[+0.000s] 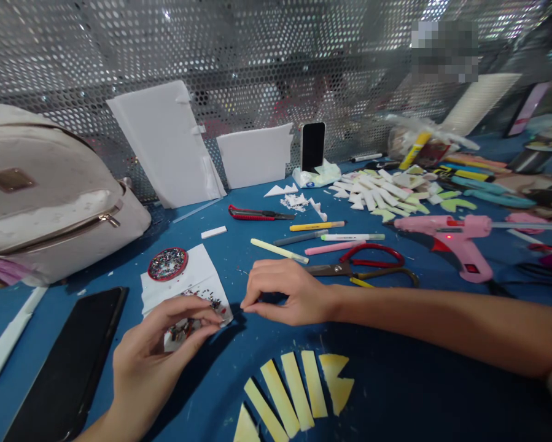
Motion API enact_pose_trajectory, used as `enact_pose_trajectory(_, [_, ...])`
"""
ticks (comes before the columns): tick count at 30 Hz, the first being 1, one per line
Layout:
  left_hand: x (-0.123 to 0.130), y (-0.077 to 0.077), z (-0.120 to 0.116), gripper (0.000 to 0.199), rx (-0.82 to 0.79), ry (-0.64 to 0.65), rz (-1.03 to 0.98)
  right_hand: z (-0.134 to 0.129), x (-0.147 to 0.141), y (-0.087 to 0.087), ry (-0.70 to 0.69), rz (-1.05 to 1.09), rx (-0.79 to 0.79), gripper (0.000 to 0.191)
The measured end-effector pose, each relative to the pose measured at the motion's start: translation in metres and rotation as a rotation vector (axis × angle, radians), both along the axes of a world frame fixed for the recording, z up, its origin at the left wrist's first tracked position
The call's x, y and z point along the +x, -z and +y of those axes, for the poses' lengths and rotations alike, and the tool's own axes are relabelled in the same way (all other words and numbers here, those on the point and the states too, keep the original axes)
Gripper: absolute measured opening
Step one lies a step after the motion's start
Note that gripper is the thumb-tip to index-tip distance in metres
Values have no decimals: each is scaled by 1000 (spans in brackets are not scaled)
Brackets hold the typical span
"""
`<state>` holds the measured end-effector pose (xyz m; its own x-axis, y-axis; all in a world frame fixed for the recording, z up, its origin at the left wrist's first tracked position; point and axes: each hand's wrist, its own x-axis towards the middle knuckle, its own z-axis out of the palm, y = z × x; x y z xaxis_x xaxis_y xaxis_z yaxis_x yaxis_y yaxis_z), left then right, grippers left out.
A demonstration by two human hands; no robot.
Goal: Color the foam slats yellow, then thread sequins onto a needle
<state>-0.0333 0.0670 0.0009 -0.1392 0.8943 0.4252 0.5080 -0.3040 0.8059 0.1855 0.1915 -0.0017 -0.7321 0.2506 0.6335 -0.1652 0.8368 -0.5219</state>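
My left hand (165,350) hovers over the near edge of a white paper sheet (204,261), thumb and fingertips drawn together; anything between them is too small to make out. Loose glittery bits (213,299) lie on the sheet beneath it. A round red-rimmed lid (167,264) full of dark, shiny bits stands at the sheet's far left. Just right of the paper, my right hand (289,291) is closed in a pinch, its held item, if any, not visible. Nearer me, yellow foam strips (276,399) form a curved row, with a notched yellow piece (336,382) at its right end.
Scissors (340,269), highlighters (335,247) and a red cutter (260,213) lie beyond my right hand. A pink glue gun (460,242) stands at right, near a pile of foam scraps (381,190). At left are a backpack (59,196) and a black phone (68,368).
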Motion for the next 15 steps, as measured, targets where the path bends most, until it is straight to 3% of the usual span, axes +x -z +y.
enact_pose_trajectory(15, [1, 0, 0, 23, 2, 5, -65, -1, 0, 0, 2, 38, -8, 11])
